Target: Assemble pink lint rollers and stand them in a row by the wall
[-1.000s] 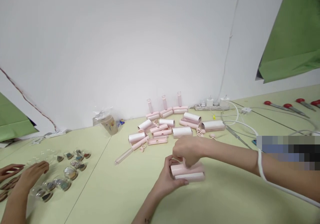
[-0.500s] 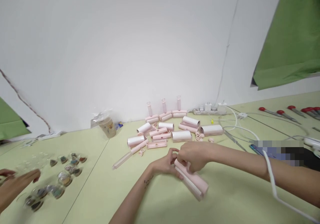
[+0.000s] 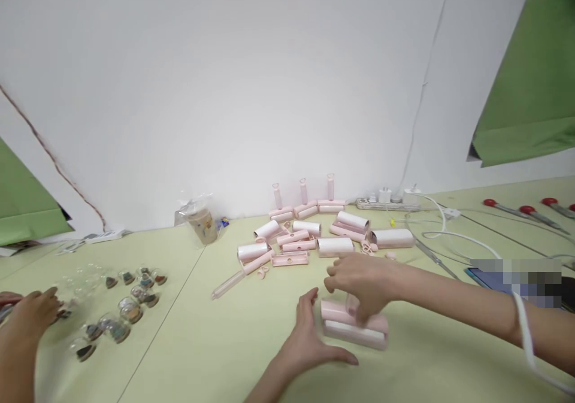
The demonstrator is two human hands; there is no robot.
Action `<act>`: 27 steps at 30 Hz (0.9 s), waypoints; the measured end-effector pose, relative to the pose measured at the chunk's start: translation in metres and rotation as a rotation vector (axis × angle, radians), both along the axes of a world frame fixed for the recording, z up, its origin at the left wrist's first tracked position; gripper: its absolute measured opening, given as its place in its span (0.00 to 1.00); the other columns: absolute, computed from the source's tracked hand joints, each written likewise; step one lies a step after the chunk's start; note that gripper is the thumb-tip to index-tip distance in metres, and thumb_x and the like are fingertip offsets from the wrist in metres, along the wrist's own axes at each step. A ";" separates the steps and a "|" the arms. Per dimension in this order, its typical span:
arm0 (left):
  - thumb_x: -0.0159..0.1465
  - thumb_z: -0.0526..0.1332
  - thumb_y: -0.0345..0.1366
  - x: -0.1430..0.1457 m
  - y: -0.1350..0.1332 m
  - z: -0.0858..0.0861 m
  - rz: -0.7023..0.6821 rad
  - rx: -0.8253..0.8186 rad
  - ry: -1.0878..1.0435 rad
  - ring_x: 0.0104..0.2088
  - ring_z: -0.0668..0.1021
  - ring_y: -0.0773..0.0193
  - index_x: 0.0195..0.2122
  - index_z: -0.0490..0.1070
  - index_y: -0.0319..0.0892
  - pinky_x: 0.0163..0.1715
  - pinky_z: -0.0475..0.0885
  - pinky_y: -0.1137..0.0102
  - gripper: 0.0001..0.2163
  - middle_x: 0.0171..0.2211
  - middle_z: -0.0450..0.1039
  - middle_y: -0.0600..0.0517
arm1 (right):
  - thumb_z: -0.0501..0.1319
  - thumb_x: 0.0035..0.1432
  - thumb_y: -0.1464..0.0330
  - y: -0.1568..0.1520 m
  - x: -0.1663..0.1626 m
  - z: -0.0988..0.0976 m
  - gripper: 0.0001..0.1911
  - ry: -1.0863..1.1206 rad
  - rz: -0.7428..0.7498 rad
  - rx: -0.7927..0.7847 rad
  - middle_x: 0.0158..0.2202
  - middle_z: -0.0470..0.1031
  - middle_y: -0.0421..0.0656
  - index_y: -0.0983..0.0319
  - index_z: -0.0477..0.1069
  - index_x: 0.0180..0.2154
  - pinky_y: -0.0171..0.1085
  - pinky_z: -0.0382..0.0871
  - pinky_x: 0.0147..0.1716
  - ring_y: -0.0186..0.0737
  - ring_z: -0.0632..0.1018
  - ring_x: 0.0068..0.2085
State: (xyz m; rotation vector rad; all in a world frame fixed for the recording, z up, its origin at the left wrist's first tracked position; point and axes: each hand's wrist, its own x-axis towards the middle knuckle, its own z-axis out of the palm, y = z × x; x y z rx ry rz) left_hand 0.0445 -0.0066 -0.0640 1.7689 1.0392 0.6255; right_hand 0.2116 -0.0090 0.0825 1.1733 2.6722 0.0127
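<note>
A pink lint-roller body (image 3: 354, 328) lies on the pale green table (image 3: 426, 361) in front of me. My right hand (image 3: 362, 280) reaches over it from the right, fingers curled down onto its top. Beside the roller's left end, my left hand (image 3: 309, 340) rests with fingers spread, thumb pointing right along the roller's near side. Behind lies a pile of pink roller parts (image 3: 309, 238), and three assembled rollers (image 3: 305, 202) stand against the wall.
At the left, another person's hands (image 3: 27, 316) work among several small clear domes (image 3: 121, 307). A wrapped paper cup (image 3: 202, 223), a power strip (image 3: 386, 202) with white cables, red-handled tools (image 3: 525, 208) and a phone (image 3: 489, 277) sit around.
The roller was lifted and tilted between both hands; now it lies flat on the table. My left hand has let go and opened beside it. The camera view shifted.
</note>
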 end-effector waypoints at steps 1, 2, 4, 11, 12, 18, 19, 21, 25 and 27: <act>0.44 0.68 0.41 -0.007 0.006 0.001 0.050 0.087 0.040 0.54 0.61 0.53 0.57 0.46 0.40 0.50 0.61 0.66 0.43 0.55 0.53 0.42 | 0.66 0.40 0.66 -0.003 0.001 0.006 0.18 0.050 0.024 0.066 0.32 0.74 0.48 0.64 0.73 0.37 0.39 0.62 0.28 0.49 0.73 0.33; 0.49 0.65 0.42 -0.015 0.015 0.003 0.118 0.198 0.081 0.54 0.61 0.55 0.56 0.48 0.41 0.51 0.60 0.65 0.37 0.54 0.55 0.43 | 0.65 0.43 0.62 -0.007 0.003 0.014 0.19 0.125 0.048 0.146 0.36 0.73 0.49 0.64 0.72 0.38 0.41 0.62 0.31 0.50 0.72 0.36; 0.57 0.57 0.40 -0.032 0.039 0.008 0.264 0.413 0.144 0.53 0.61 0.55 0.51 0.57 0.41 0.53 0.56 0.61 0.21 0.51 0.60 0.45 | 0.60 0.50 0.57 -0.017 0.009 0.028 0.19 0.330 0.093 0.329 0.39 0.71 0.49 0.63 0.70 0.40 0.43 0.62 0.36 0.48 0.71 0.39; 0.54 0.53 0.32 -0.070 0.096 0.004 0.388 0.448 0.124 0.43 0.68 0.49 0.31 0.65 0.41 0.48 0.56 0.48 0.05 0.35 0.67 0.45 | 0.55 0.58 0.73 -0.045 0.051 0.028 0.07 0.776 0.145 0.626 0.34 0.69 0.43 0.59 0.67 0.39 0.39 0.61 0.35 0.38 0.71 0.37; 0.54 0.53 0.33 -0.070 0.095 0.003 0.382 0.435 0.093 0.42 0.69 0.49 0.29 0.64 0.42 0.48 0.57 0.49 0.04 0.34 0.67 0.46 | 0.55 0.58 0.73 -0.047 0.055 0.022 0.07 0.792 0.120 0.613 0.34 0.69 0.43 0.58 0.67 0.38 0.39 0.61 0.35 0.39 0.71 0.37; 0.61 0.50 0.44 -0.019 0.052 0.042 0.225 0.283 -0.230 0.40 0.75 0.58 0.39 0.54 0.44 0.40 0.68 0.61 0.11 0.32 0.72 0.49 | 0.57 0.57 0.61 -0.042 0.045 -0.013 0.12 1.071 -0.356 0.170 0.38 0.70 0.42 0.56 0.67 0.43 0.40 0.65 0.40 0.40 0.72 0.40; 0.62 0.49 0.44 -0.004 0.042 0.054 0.152 0.234 -0.312 0.40 0.75 0.60 0.40 0.52 0.45 0.40 0.69 0.63 0.11 0.33 0.73 0.50 | 0.58 0.55 0.59 -0.039 0.039 -0.018 0.16 1.134 -0.431 0.089 0.40 0.70 0.43 0.56 0.67 0.45 0.40 0.66 0.40 0.41 0.72 0.41; 0.59 0.56 0.42 0.023 0.024 0.077 -0.089 -0.037 -0.675 0.41 0.75 0.59 0.39 0.52 0.44 0.43 0.67 0.63 0.13 0.33 0.74 0.49 | 0.60 0.53 0.56 -0.033 0.028 -0.025 0.20 1.260 -0.473 -0.030 0.44 0.70 0.44 0.57 0.67 0.46 0.40 0.67 0.41 0.42 0.71 0.42; 0.56 0.61 0.44 0.056 0.014 0.099 -0.262 -0.235 -0.899 0.39 0.75 0.58 0.36 0.54 0.44 0.41 0.65 0.64 0.16 0.31 0.73 0.51 | 0.58 0.54 0.56 -0.030 0.023 -0.025 0.15 1.451 -0.431 0.013 0.43 0.69 0.45 0.59 0.71 0.38 0.39 0.67 0.39 0.44 0.70 0.44; 0.55 0.59 0.50 0.062 0.022 0.095 -0.257 -0.173 -0.861 0.39 0.74 0.58 0.36 0.57 0.43 0.42 0.64 0.64 0.17 0.33 0.73 0.50 | 0.58 0.54 0.57 -0.033 0.028 -0.021 0.13 1.440 -0.473 0.150 0.43 0.69 0.45 0.58 0.71 0.36 0.40 0.65 0.41 0.45 0.69 0.45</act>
